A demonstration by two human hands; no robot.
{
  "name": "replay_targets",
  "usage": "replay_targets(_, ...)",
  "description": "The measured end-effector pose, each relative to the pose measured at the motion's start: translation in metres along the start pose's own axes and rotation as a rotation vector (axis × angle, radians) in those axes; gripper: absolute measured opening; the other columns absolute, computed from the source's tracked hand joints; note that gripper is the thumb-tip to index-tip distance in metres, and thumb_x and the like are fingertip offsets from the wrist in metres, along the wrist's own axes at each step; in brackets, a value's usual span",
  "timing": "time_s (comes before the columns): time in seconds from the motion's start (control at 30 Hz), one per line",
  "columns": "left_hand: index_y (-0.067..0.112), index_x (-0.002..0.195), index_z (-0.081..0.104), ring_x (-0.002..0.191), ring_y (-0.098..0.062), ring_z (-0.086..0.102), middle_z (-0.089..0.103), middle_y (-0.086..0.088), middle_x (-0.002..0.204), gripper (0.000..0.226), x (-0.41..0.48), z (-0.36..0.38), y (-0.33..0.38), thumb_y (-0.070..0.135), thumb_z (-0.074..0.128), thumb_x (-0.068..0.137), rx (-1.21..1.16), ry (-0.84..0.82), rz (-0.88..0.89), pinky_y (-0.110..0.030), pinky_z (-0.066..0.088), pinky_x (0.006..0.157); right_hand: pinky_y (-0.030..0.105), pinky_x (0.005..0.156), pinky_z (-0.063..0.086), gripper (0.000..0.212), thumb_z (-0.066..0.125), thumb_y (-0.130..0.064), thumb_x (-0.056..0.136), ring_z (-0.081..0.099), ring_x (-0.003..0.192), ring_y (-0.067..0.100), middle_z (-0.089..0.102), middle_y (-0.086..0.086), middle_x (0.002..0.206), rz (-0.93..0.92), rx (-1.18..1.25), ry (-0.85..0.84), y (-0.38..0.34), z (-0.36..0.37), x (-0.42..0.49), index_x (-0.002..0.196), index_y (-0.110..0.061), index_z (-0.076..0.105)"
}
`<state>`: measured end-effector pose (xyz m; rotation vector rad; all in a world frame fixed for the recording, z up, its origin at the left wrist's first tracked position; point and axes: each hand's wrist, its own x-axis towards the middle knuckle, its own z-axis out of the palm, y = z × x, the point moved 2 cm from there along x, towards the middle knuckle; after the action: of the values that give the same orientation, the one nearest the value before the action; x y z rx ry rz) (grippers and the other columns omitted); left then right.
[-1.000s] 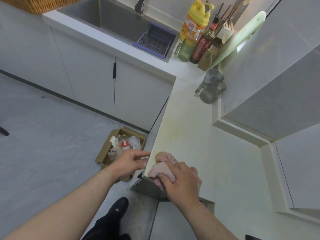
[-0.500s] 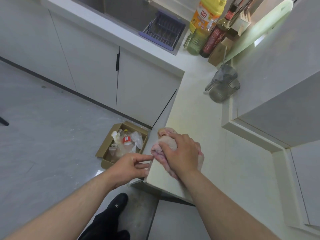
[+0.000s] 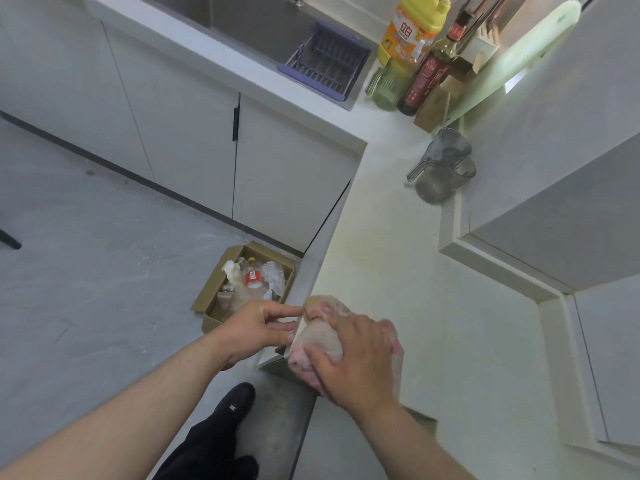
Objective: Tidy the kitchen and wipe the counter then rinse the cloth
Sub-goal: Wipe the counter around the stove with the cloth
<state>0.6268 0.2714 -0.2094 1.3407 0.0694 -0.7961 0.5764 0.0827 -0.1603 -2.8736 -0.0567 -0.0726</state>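
The only camera rides on my head, looking forward and steeply down along my own forearms, which come in from the bottom edge. My left hand [image 3: 258,329] and right hand [image 3: 360,362] sit close, lower middle of the frame. The counter [image 3: 381,237] runs up the right half, the sink [image 3: 256,22] lies far off at the top, and the floor [image 3: 86,254] fills the left

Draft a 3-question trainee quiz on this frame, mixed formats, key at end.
1. True or false: the right hand holds the cloth at the counter edge.
2. Where is the cardboard box? A on the counter; B on the floor; C in a cupboard.
3. Fill in: the purple dish rack sits in the ____.
Key: 1 true; 2 B; 3 sink.
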Motion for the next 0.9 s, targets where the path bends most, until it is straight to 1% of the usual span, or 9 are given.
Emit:
replay_targets(0.1, 0.011, 0.129, 0.062, 0.118, -0.014, 0.063, 0.069, -0.001, 0.123, 0.052, 0.000, 0.001, -0.002, -0.013, 0.066, 0.083, 0.021, -0.002, -0.004, -0.037, 0.053, 0.097, 0.033, 0.085, 0.033, 0.056, 0.057, -0.070, 0.071, 0.054, 0.095, 0.018, 0.061, -0.007, 0.099, 0.015, -0.032, -0.042, 0.000, 0.002, -0.008, 0.113, -0.033, 0.065)
replay_targets(0.23, 0.012, 0.131, 0.061, 0.120, -0.016, 0.061, 0.067, -0.002, 0.126, 0.055, 0.001, -0.001, -0.006, -0.011, 0.069, 0.081, 0.011, 0.014, -0.010, -0.045, 0.051, 0.100, 0.034, 0.076, 0.044, 0.047, 0.062, -0.069, 0.068, 0.055, 0.084, 0.019, 0.058, -0.007, 0.091, 0.037, 0.005, 0.012, -0.001, 0.002, -0.002, 0.097, -0.032, 0.065)
replay_targets(0.3, 0.013, 0.130, 0.062, 0.119, -0.016, 0.062, 0.068, -0.001, 0.125, 0.055, 0.002, 0.000, -0.004, -0.010, 0.071, 0.081, 0.006, 0.003, -0.009, -0.044, 0.052, 0.099, 0.034, 0.074, 0.045, 0.046, 0.062, -0.070, 0.068, 0.056, 0.081, 0.019, 0.058, -0.007, 0.089, 0.047, 0.023, 0.041, -0.001, 0.004, 0.000, 0.093, -0.032, 0.064)
replay_targets(0.4, 0.013, 0.127, 0.064, 0.117, -0.015, 0.063, 0.069, 0.000, 0.122, 0.052, 0.000, 0.001, -0.001, -0.009, 0.071, 0.080, -0.003, -0.006, 0.003, -0.040, 0.053, 0.098, 0.033, 0.072, 0.043, 0.044, 0.061, -0.070, 0.069, 0.055, 0.079, 0.019, 0.059, -0.007, 0.087, 0.042, 0.016, 0.067, -0.002, 0.004, 0.004, 0.090, -0.031, 0.063)
replay_targets(0.53, 0.015, 0.129, 0.063, 0.120, -0.016, 0.061, 0.067, 0.001, 0.127, 0.055, 0.003, -0.001, -0.005, -0.005, 0.075, 0.079, 0.018, -0.008, 0.001, -0.043, 0.050, 0.101, 0.032, 0.073, 0.043, 0.044, 0.058, -0.071, 0.071, 0.054, 0.079, 0.016, 0.057, -0.009, 0.087, 0.051, 0.022, 0.077, -0.003, 0.001, 0.012, 0.092, -0.033, 0.064)
replay_targets(0.63, 0.018, 0.129, 0.063, 0.120, -0.015, 0.061, 0.065, 0.002, 0.129, 0.056, 0.004, -0.003, -0.006, -0.002, 0.077, 0.079, 0.053, -0.010, -0.002, -0.044, 0.050, 0.101, 0.032, 0.074, 0.042, 0.045, 0.055, -0.071, 0.072, 0.053, 0.081, 0.016, 0.057, -0.009, 0.089, 0.054, 0.026, 0.068, -0.003, 0.000, 0.018, 0.094, -0.033, 0.065)
replay_targets(0.77, 0.012, 0.127, 0.063, 0.112, -0.018, 0.066, 0.071, -0.003, 0.117, 0.049, 0.004, -0.002, 0.002, -0.007, 0.071, 0.082, 0.048, -0.023, -0.006, -0.042, 0.052, 0.098, 0.029, 0.078, 0.037, 0.049, 0.050, -0.073, 0.073, 0.051, 0.086, 0.015, 0.055, -0.010, 0.092, 0.095, 0.028, 0.020, -0.003, -0.002, 0.037, 0.100, -0.034, 0.064)
replay_targets(0.87, 0.016, 0.121, 0.068, 0.106, -0.026, 0.069, 0.074, -0.005, 0.110, 0.041, 0.008, -0.004, 0.016, -0.004, 0.070, 0.084, 0.117, -0.020, 0.028, -0.047, 0.052, 0.098, 0.029, 0.080, 0.034, 0.050, 0.048, -0.073, 0.075, 0.049, 0.090, 0.015, 0.053, -0.011, 0.093, 0.103, 0.026, -0.016, -0.001, -0.003, 0.055, 0.103, -0.035, 0.062)
replay_targets(0.9, 0.017, 0.119, 0.069, 0.106, -0.023, 0.069, 0.074, -0.002, 0.109, 0.041, 0.012, -0.004, 0.022, -0.003, 0.071, 0.084, 0.158, -0.015, 0.063, -0.044, 0.053, 0.097, 0.029, 0.081, 0.034, 0.050, 0.048, -0.073, 0.075, 0.049, 0.091, 0.015, 0.053, -0.011, 0.094, 0.106, 0.032, -0.024, -0.001, -0.004, 0.061, 0.105, -0.036, 0.062)
